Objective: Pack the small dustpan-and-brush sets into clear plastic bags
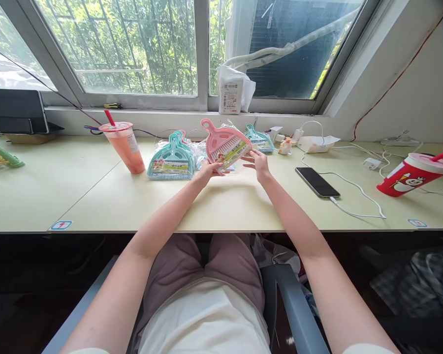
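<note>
A pink dustpan and brush set (pixel 225 142) in clear wrapping is held up, tilted, above the middle of the desk. My left hand (pixel 207 172) grips its lower left edge, and my right hand (pixel 257 163) holds the lower right corner, thumb on the label side. Left of it a wrapped teal set (pixel 172 160) rests on the desk with a bit of pink behind its handle. Another teal set (pixel 259 138) lies behind my right hand, partly covered by the pink one.
An orange drink cup (pixel 127 150) stands left; a red cup (pixel 413 176) is far right. A phone (pixel 317 182) with a white cable lies right of centre. Near the window are a tissue pack (pixel 317 143) and a small figurine (pixel 285 146). A tablet (pixel 16 112) stands far left.
</note>
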{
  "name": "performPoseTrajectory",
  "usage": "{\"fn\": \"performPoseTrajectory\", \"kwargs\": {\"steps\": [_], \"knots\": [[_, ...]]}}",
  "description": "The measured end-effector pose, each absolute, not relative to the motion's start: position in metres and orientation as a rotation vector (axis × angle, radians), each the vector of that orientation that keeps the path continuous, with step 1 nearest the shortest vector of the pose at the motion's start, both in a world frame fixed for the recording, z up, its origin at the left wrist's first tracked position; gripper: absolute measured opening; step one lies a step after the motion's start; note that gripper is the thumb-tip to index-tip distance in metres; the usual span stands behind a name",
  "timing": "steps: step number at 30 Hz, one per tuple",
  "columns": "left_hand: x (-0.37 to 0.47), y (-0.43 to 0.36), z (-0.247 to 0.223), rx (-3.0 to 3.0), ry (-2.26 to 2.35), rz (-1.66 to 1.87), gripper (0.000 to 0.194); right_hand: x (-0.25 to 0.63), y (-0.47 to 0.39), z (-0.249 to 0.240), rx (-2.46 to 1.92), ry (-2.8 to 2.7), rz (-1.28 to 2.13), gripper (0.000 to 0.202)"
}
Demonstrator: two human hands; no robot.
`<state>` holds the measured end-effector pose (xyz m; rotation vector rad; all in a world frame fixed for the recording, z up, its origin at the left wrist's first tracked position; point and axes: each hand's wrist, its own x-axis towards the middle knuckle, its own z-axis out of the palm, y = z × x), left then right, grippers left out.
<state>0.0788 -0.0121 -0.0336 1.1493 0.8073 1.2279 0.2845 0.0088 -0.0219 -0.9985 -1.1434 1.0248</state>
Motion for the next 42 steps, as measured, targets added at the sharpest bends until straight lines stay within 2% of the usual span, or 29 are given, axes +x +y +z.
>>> {"fn": "performPoseTrajectory", "kwargs": {"steps": [3, 8, 13, 15, 19, 21, 24, 27, 32, 35, 38, 42], "knots": [[0.079, -0.013, -0.033, 1.160, 0.803, 1.194, 0.061, 0.285, 0.010, -0.026, -1.113, -1.049, 0.848, 0.014], [0.080, -0.013, -0.034, 1.160, 0.781, 1.195, 0.057, 0.294, 0.015, -0.030, -1.307, -1.153, 0.551, 0.018], [0.075, -0.005, -0.037, 1.105, 0.809, 1.241, 0.050, 0.317, 0.023, -0.028, -1.462, -1.221, 0.181, 0.040], [0.073, -0.003, -0.038, 1.085, 0.828, 1.239, 0.052, 0.322, 0.025, -0.028, -1.407, -1.288, 0.287, 0.041], [0.069, -0.004, -0.035, 1.068, 0.872, 1.187, 0.055, 0.321, 0.027, -0.029, -1.329, -1.228, 0.731, 0.020], [0.068, -0.006, -0.033, 1.058, 0.873, 1.134, 0.051, 0.319, 0.027, -0.028, -1.264, -1.127, 0.836, 0.014], [0.069, -0.010, -0.029, 1.013, 0.841, 1.065, 0.043, 0.319, 0.027, -0.024, -1.137, -1.006, 0.927, 0.017], [0.070, -0.013, -0.027, 0.975, 0.812, 1.054, 0.044, 0.325, 0.026, -0.020, -1.055, -1.052, 0.996, 0.018], [0.068, -0.014, -0.027, 0.944, 0.856, 1.075, 0.051, 0.341, 0.022, -0.021, -0.986, -1.372, 0.948, 0.027], [0.067, -0.014, -0.025, 0.929, 0.856, 1.114, 0.046, 0.350, 0.019, -0.021, -0.923, -1.558, 0.926, 0.043], [0.067, -0.013, -0.024, 0.928, 0.843, 1.140, 0.037, 0.357, 0.014, -0.018, -0.863, -1.674, 1.050, 0.060], [0.066, -0.012, -0.023, 0.917, 0.877, 1.138, 0.031, 0.359, 0.006, -0.013, -0.830, -1.713, 1.194, 0.070]]}}
